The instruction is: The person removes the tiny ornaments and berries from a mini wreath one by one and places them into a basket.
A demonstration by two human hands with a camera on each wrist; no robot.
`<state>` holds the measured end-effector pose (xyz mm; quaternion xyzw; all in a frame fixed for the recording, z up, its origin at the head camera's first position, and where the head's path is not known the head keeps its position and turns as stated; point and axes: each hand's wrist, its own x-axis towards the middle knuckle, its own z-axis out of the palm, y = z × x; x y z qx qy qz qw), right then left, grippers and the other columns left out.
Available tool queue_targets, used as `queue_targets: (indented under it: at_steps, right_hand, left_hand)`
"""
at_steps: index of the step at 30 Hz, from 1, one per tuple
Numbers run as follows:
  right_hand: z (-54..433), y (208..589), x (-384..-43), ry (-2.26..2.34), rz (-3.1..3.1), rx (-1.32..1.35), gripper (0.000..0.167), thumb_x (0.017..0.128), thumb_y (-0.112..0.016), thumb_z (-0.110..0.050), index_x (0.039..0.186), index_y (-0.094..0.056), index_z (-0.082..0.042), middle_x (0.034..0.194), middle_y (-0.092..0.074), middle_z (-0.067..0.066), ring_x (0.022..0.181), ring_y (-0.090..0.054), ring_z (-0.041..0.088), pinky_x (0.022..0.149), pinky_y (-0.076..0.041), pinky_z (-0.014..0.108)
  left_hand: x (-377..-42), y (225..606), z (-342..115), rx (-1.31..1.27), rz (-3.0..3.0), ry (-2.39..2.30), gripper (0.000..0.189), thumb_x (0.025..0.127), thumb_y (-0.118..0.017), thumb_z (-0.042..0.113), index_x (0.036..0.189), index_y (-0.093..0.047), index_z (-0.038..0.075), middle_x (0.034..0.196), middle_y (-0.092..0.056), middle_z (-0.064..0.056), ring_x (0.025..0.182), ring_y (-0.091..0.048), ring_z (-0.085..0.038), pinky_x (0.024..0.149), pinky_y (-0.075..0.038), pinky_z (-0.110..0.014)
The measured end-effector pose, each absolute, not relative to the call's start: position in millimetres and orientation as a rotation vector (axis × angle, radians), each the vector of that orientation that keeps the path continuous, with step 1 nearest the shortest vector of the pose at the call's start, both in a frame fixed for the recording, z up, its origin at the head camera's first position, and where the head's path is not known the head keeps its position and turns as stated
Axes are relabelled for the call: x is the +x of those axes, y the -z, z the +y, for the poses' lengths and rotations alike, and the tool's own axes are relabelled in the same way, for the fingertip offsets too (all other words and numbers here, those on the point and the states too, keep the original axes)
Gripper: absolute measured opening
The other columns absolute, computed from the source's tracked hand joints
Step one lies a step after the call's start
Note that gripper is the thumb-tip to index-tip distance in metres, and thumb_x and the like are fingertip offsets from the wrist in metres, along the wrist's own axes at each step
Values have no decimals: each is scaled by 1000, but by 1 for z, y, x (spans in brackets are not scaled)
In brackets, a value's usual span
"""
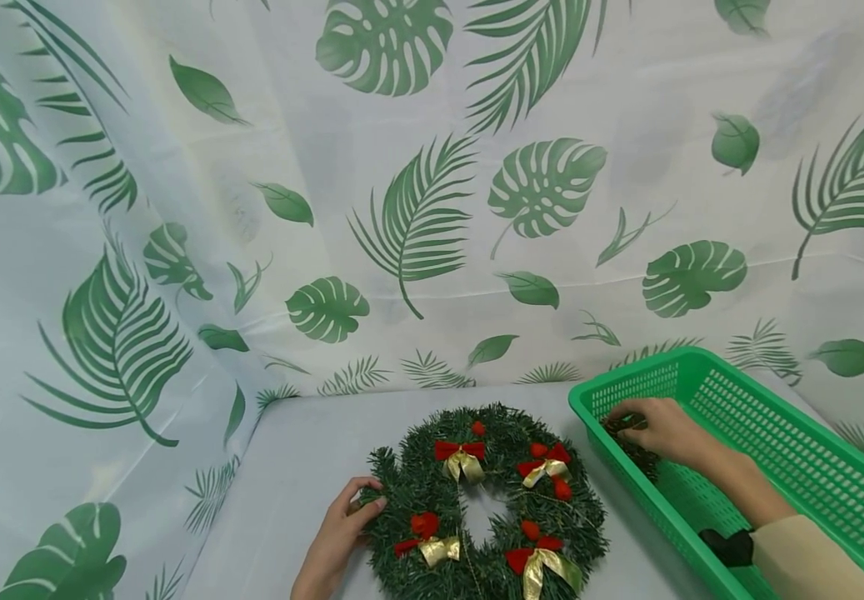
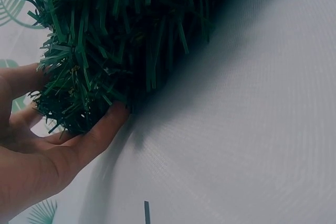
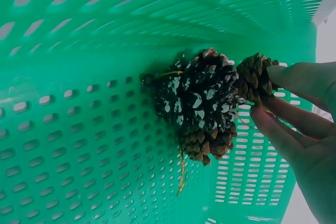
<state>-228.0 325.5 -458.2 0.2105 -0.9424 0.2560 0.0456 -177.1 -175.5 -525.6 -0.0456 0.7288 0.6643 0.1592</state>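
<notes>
A green tinsel wreath (image 1: 502, 429) with red-and-gold bows and small red ornaments lies on the white table. My left hand (image 1: 343, 521) grips its outer left edge, and the left wrist view has thumb and fingers around a tuft of the green tinsel (image 2: 79, 72). Inside the green basket my right hand (image 1: 664, 432) pinches a small brown pine cone (image 3: 254, 77) between thumb and fingers. Against that cone sits a larger dark pine cone (image 3: 197, 98) with white-painted scales and a gold cord. Another brown pine cone (image 3: 209, 144) shows partly under it.
The green perforated basket (image 1: 769, 412) stands at the table's right, close beside the wreath, its walls rising around my right hand. A white cloth with green leaf prints (image 1: 432, 333) hangs behind the table and at the left. White tabletop (image 1: 282, 467) shows left of the wreath.
</notes>
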Motion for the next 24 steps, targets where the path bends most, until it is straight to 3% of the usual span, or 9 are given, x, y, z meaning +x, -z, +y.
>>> queue_targets:
  at_steps: [9,18,24]
  right_hand:
    - [327,450,-222,-754,-2854,637,24,85,-76,5,108,-73,4,102,-74,22,83,-73,32,65,-59,33]
    - [326,434,-209,-748,-2827,595,23,88,-71,5,110,-75,1,102,-76,17,85,-73,30,64,-54,25]
    - [327,427,-201,-746,-2805,543,23,89,-75,-1,112,-75,-1,107,-76,18,93,-74,37,68,-59,33]
  left_hand:
    - [-177,527,-177,-140,2089,-1904,38,100,-68,33,129,-56,11,104,-56,-6,88,-50,-20,70,-48,-37]
    - [-177,526,-177,-132,2122,-1891,35,101,-66,29,129,-55,9,124,-58,-14,96,-52,-22,73,-47,-39]
    - [-177,528,-176,-129,2117,-1888,36,101,-66,29,129,-56,9,125,-58,-15,97,-53,-22,73,-47,-39]
